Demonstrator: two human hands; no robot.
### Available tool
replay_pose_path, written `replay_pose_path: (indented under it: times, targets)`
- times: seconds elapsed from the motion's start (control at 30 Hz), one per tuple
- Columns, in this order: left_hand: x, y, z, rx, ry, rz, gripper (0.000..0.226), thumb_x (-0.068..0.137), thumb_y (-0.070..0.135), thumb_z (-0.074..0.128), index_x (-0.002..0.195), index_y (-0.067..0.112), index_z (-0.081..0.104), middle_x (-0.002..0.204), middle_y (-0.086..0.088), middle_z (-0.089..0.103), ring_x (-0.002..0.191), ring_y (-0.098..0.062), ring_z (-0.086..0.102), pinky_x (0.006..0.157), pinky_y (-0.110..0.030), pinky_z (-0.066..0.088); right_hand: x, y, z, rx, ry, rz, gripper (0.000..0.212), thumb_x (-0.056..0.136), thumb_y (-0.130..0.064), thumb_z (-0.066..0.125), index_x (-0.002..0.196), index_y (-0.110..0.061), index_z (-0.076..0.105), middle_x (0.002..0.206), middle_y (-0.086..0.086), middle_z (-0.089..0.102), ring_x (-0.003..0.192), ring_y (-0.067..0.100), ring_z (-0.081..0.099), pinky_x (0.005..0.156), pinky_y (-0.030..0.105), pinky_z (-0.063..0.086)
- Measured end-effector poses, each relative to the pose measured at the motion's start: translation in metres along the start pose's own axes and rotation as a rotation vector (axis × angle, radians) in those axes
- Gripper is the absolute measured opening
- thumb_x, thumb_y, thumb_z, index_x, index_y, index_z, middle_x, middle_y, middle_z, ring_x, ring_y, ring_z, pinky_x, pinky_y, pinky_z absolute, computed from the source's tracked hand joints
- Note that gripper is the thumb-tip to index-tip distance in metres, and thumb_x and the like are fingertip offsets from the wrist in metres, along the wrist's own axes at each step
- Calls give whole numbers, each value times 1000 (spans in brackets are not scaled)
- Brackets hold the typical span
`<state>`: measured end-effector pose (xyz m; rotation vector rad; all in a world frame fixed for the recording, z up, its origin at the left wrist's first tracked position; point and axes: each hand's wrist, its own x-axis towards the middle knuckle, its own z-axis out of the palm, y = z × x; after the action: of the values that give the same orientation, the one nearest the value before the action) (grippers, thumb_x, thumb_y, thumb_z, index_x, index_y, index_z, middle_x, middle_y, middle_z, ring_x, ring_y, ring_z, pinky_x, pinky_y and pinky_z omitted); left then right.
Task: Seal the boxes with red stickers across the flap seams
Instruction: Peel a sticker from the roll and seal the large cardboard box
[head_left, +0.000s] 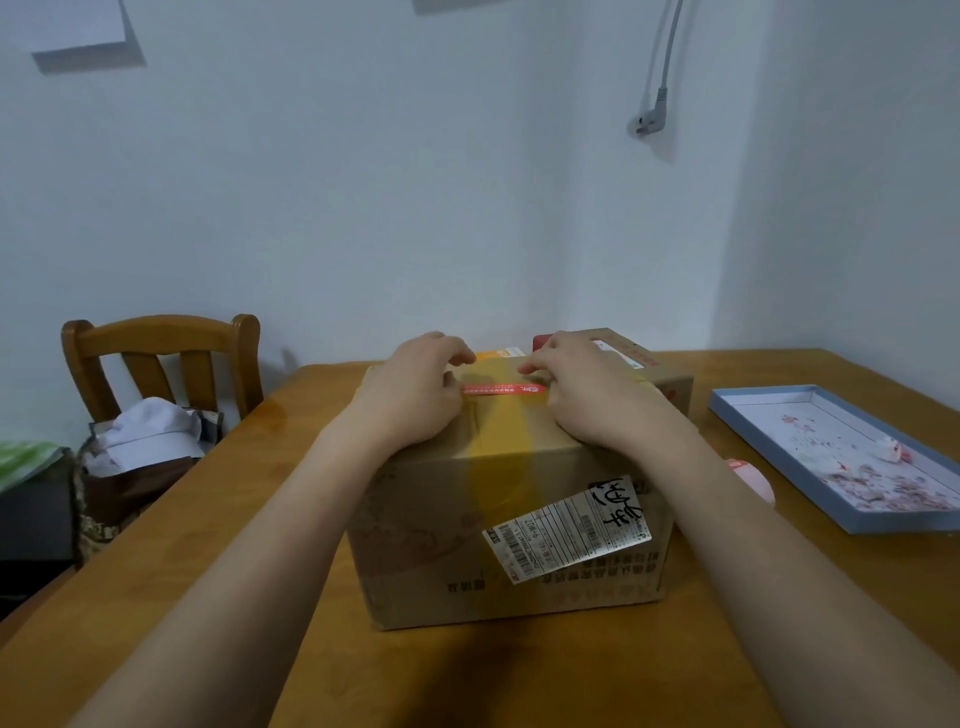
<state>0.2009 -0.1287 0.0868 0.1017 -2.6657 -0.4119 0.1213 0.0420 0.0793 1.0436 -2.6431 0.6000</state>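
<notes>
A brown cardboard box (441, 530) with a white shipping label stands in the middle of the wooden table. A red sticker (503, 389) lies across the yellow-taped flap seam on its top. My left hand (410, 395) rests on the box top and holds the sticker's left end with curled fingers. My right hand (592, 395) rests on the top and holds the sticker's right end the same way. Behind it, a second cardboard box (649, 369) is partly hidden by my right hand.
A shallow blue-rimmed tray (779, 447) with paper scraps lies at the right on the table (218, 519). A pink object (753, 478) sits beside my right forearm. A wooden chair (161, 358) and a bag with white paper (140, 447) stand at the left.
</notes>
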Motion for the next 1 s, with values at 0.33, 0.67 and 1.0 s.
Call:
replay_pose_path:
  times: [0.33,0.67,1.0]
  targets:
    - [-6,9,9,86,-33,-10,50,87,1,40,125,24,64,129,1,56,116,-21,44,79,-24,29,5,0,11,135,-14,-6,50,88,-2,37,119,-25,68,113,0,50,115,20,42,103,37,36]
    - [-11,9,8,66,161,-17,36,79,5,44,96,15,75,104,-2,62,96,-26,58,76,-42,51,-3,2,3,315,162,42,49,78,6,41,98,-20,77,109,2,60,107,13,50,90,23,36]
    - [-12,10,7,-10,64,42,45,86,-4,43,107,20,75,107,2,61,100,-15,51,63,-21,27,0,0,8,251,-7,-61,62,81,8,35,104,-34,74,105,-2,54,109,17,43,101,34,37]
